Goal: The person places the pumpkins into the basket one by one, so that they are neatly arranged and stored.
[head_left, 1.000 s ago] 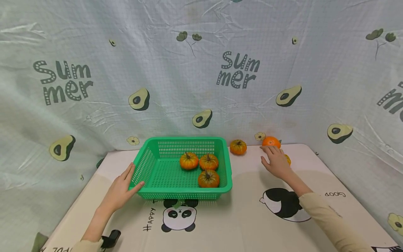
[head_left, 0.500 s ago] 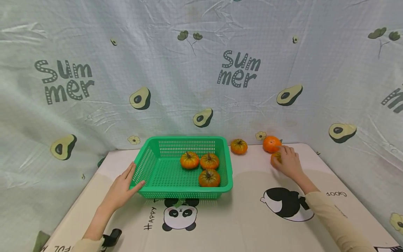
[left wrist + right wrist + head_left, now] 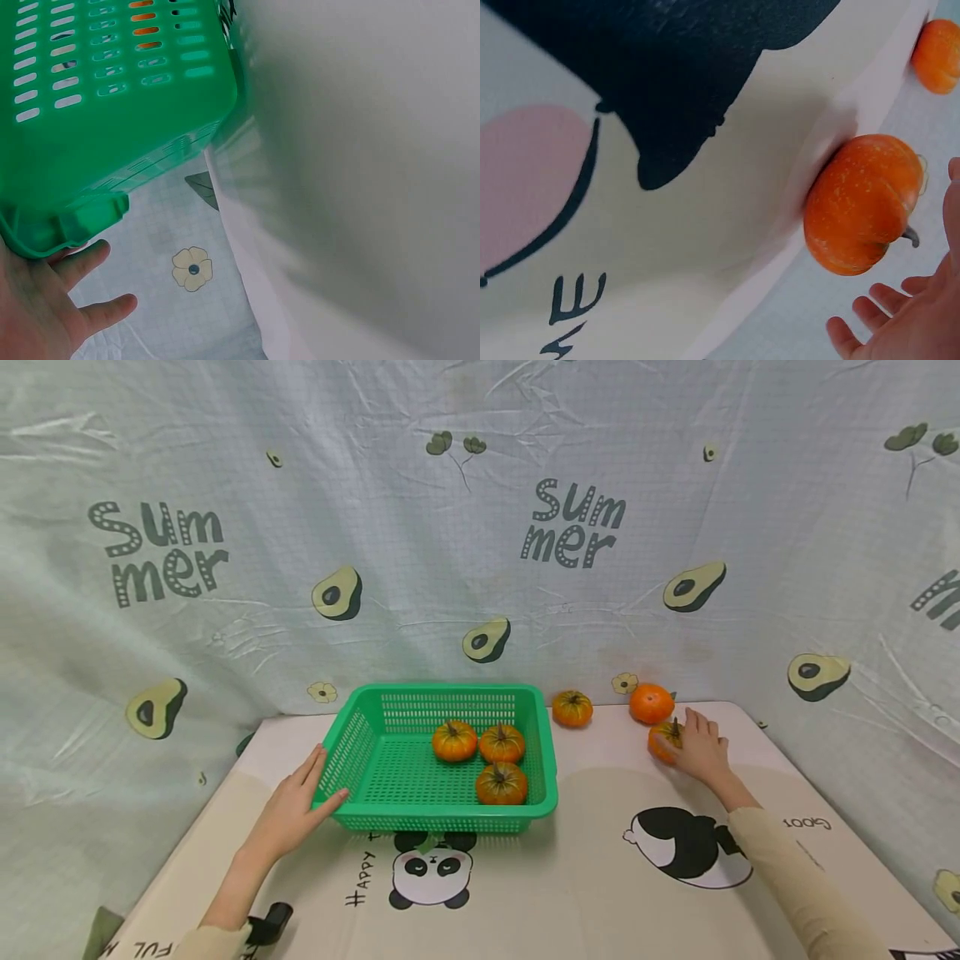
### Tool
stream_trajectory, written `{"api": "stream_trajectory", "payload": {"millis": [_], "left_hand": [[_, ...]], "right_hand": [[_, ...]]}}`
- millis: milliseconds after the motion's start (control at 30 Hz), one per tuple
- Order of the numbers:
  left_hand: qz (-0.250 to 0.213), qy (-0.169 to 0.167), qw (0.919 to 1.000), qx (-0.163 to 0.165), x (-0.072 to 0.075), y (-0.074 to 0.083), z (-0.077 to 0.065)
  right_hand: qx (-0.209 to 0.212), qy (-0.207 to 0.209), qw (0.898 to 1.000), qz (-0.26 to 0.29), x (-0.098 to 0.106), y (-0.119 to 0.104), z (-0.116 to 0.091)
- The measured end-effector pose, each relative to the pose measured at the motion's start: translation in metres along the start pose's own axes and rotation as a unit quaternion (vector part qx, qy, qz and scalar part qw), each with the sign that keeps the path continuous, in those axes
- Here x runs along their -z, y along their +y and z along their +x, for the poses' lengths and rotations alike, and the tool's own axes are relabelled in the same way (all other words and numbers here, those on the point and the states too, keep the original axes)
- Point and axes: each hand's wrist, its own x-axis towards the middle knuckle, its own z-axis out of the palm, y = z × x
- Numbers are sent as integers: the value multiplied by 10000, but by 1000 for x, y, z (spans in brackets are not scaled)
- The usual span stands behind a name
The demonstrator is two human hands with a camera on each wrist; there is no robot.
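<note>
In the head view my left hand (image 3: pixel 288 810) rests at the near left corner of a green plastic basket (image 3: pixel 442 812), fingers straight along its rim. The left wrist view shows extended fingers beside the basket wall (image 3: pixel 112 150). My right hand (image 3: pixel 703 750) is at the right side of a small ribbed pumpkin (image 3: pixel 663 743), which partly hides behind it. In the right wrist view the fingers of this hand (image 3: pixel 922 322) are spread near the stem of the orange pumpkin (image 3: pixel 862 206), not closed round it. A smooth round orange fruit (image 3: pixel 651 703) lies just behind that pumpkin.
Inside the basket sit three small pumpkins, at the back (image 3: pixel 454 742), back right (image 3: pixel 502 744) and front right (image 3: pixel 502 783). Another pumpkin (image 3: pixel 572 709) stands right of the basket by the back edge. A printed cloth (image 3: pixel 420 527) hangs behind the table.
My right hand has moved right, from in front of the orange fruit to the right side of the small pumpkin, uncovering both. My left hand stays at the basket corner.
</note>
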Motion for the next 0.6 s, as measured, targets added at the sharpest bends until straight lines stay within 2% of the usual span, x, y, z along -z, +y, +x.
{"api": "stream_trajectory", "payload": {"millis": [267,600], "left_hand": [[7,7,10000,-9,-1,-1,1],[112,43,9999,-44,-1,-2,0]], "right_hand": [[-209,-483,9986,-12,-4,7,0],[-231,-613,9978,-32,-5,6,0]]}}
